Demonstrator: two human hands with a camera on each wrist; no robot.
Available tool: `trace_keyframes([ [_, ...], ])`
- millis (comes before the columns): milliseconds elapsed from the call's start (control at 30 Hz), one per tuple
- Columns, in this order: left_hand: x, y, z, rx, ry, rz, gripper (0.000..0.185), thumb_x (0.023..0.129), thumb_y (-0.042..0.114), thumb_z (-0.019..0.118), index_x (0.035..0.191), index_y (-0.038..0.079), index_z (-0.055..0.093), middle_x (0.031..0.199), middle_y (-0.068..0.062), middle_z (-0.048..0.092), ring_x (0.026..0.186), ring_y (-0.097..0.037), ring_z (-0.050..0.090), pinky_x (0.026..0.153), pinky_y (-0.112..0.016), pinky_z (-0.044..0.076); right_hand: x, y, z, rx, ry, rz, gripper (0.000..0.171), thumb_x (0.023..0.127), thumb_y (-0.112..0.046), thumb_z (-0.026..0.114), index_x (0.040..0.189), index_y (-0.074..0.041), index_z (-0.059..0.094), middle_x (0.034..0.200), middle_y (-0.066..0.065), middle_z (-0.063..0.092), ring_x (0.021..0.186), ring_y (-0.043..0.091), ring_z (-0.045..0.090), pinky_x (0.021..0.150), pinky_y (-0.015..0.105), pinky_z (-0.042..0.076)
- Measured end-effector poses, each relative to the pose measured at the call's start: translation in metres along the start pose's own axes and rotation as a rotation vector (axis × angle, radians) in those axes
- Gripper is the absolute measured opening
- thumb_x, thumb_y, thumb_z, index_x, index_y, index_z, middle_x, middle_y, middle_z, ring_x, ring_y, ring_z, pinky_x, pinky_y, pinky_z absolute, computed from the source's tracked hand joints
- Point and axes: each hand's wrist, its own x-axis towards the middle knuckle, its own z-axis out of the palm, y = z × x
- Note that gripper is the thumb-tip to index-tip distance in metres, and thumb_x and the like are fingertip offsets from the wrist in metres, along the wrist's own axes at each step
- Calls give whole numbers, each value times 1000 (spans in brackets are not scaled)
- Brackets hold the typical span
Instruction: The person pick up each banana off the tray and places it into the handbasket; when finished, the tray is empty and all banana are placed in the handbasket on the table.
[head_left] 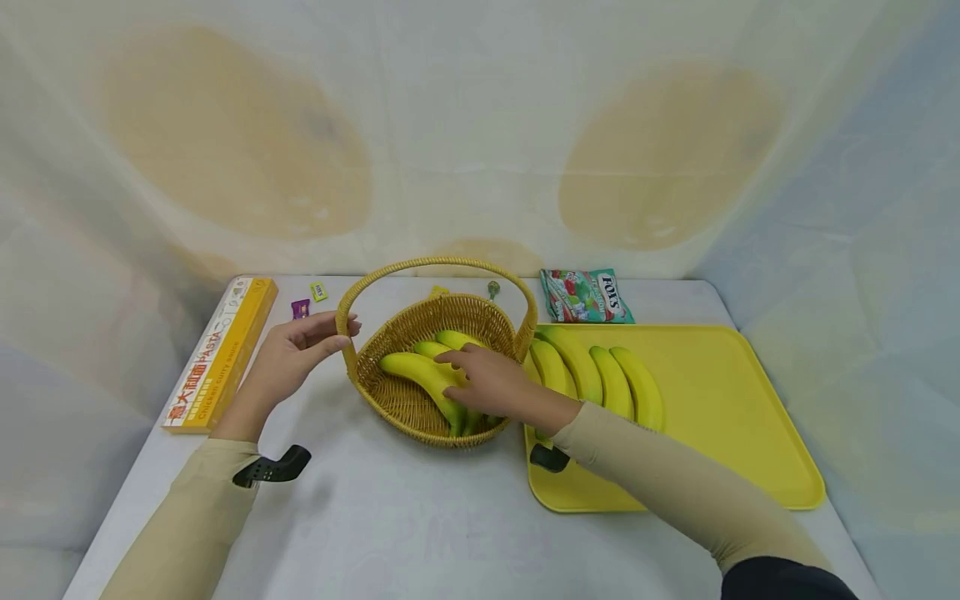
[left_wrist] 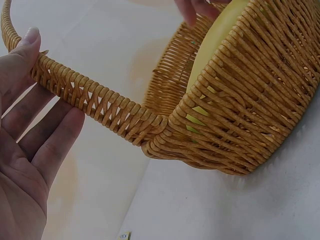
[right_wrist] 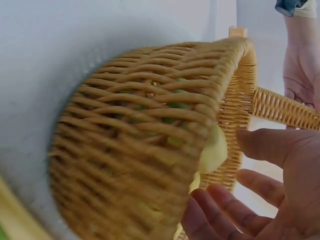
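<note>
A wicker basket (head_left: 392, 404) with a tall arched handle (head_left: 450, 262) stands at the middle of the table, with several bananas (head_left: 420, 372) inside. My left hand (head_left: 288, 357) holds the left side of that handle; in the left wrist view the thumb lies on one side and the fingers on the other. Reaching over the basket's right rim, my right hand (head_left: 486, 380) is just over the bananas. Its fingers are spread and loosely bent near a banana (right_wrist: 214, 150) in the right wrist view, without gripping it. The basket wall hides part of the fruit.
Right of the basket lies a yellow tray (head_left: 727, 417) with several bananas (head_left: 640, 387) on its left part. A green candy bag (head_left: 587, 296) is behind it. At left are a pasta box (head_left: 221, 354) and small purple (head_left: 300, 308) and yellow-green (head_left: 318, 291) wrapped sweets.
</note>
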Motion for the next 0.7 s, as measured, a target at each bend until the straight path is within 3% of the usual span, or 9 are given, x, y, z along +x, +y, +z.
trace_keyframes([
  [300, 0, 2, 0, -6, 3, 1, 34, 100, 22, 68, 130, 9, 68, 124, -10, 72, 112, -17, 68, 96, -16, 50, -56, 23, -7, 64, 210, -19, 44, 97, -27, 70, 139, -18, 63, 131, 8, 63, 117, 26, 61, 93, 45, 54],
  [433, -1, 2, 0, 1, 5, -7, 35, 99, 24, 69, 131, 8, 68, 124, -9, 72, 110, -12, 68, 96, -16, 49, -81, 44, -8, 92, 313, -27, 41, 97, -23, 71, 137, -17, 65, 131, 8, 64, 122, 29, 58, 97, 49, 52],
  [700, -1, 1, 0, 17, 3, 6, 36, 100, 24, 68, 133, 8, 67, 124, -9, 72, 110, -7, 67, 96, -16, 49, -126, 94, -17, 127, 357, 120, 43, 97, -20, 70, 138, -12, 63, 126, 11, 63, 108, 33, 63, 88, 50, 54],
])
